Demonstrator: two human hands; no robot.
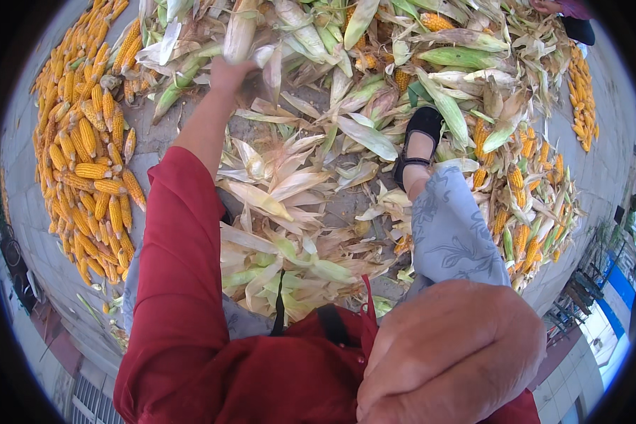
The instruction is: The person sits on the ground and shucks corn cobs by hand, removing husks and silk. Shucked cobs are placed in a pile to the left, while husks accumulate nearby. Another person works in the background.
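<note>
My left hand (230, 75) reaches out at the upper left, slightly smeared, closed at the near end of an ear of corn in its dry husk (241, 32); some of its fingers are hidden. Close to the camera at the lower right, my right hand (454, 346) is a closed fist with its back showing. Whatever that fist holds, if anything, is hidden. Unhusked ears (463, 56), green and straw-coloured, lie heaped across the far side. Loose husks (283, 187) cover the ground between my legs.
Bare yellow cobs (85, 162) form a long pile at the left. More cobs lie among husks (519, 184) at the right, beside my foot in a black shoe (421, 138). Another person's hand (546, 6) shows at the far right edge. Grey paving (32, 205) borders the piles.
</note>
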